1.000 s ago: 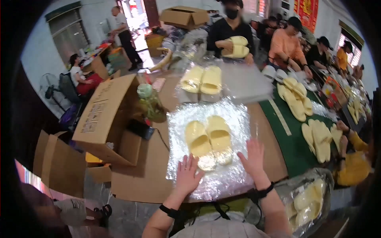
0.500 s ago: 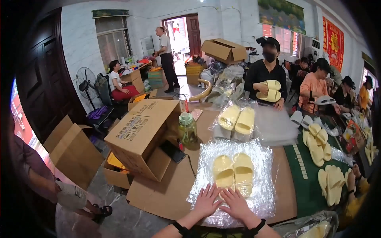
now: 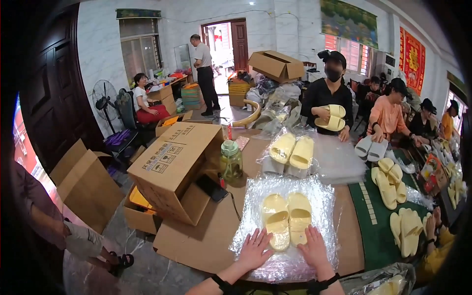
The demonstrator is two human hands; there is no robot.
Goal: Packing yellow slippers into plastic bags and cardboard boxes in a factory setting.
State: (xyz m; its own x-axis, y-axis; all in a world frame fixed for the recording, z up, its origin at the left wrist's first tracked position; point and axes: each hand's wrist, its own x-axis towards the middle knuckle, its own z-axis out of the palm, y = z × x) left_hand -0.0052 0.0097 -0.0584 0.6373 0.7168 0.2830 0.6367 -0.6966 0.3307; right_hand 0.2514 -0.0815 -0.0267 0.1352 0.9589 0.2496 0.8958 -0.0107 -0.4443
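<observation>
In front of me a pair of pale yellow slippers (image 3: 287, 219) lies side by side inside a clear plastic bag (image 3: 253, 199), flat on a shiny stack of such plastic. My left hand (image 3: 255, 249) rests flat on the plastic, fingers spread, just left of the slippers' near end. On the other side my right hand (image 3: 312, 247) lies open, its fingertips beside the right slipper. Neither hand grips anything. Beyond, another bagged pair of yellow slippers (image 3: 292, 150) sits on top of grey ones.
An open cardboard box (image 3: 172, 160), a phone (image 3: 212, 188) and a green-tinted bottle (image 3: 231, 161) stand to the left. More clear bags (image 3: 339, 157) lie far right. A green mat (image 3: 386, 241) carries loose yellow slippers (image 3: 409, 231). Across the table a person in black (image 3: 330, 93) holds yellow slippers.
My hands have moved apart; the right one slid rightward off the slippers' near end. Across the table, a co-worker in orange has lowered their hands to grey slippers on the mat.
</observation>
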